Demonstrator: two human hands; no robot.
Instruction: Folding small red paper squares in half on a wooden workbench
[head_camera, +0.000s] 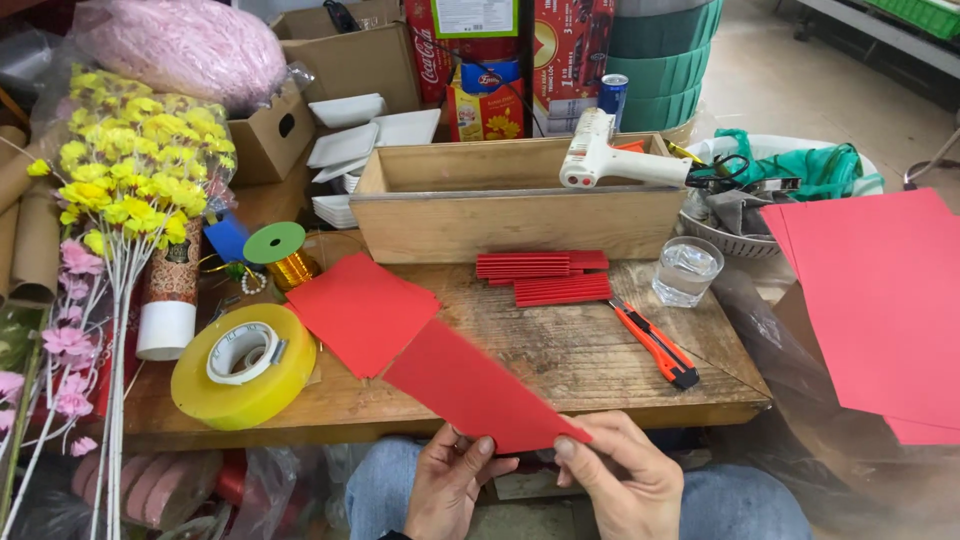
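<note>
Both hands, left hand (447, 478) and right hand (618, 475), pinch a red paper strip (478, 387) by its near edge, held flat above the wooden table (590, 365); beyond lie pleated red strips (548, 277) and a glue gun (610, 160).

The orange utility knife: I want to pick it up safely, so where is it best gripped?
Probably grip the orange utility knife around its orange mid-handle, coming from above. It lies flat on the wooden table, with its dark end toward the near edge, apart from the glass.
</note>
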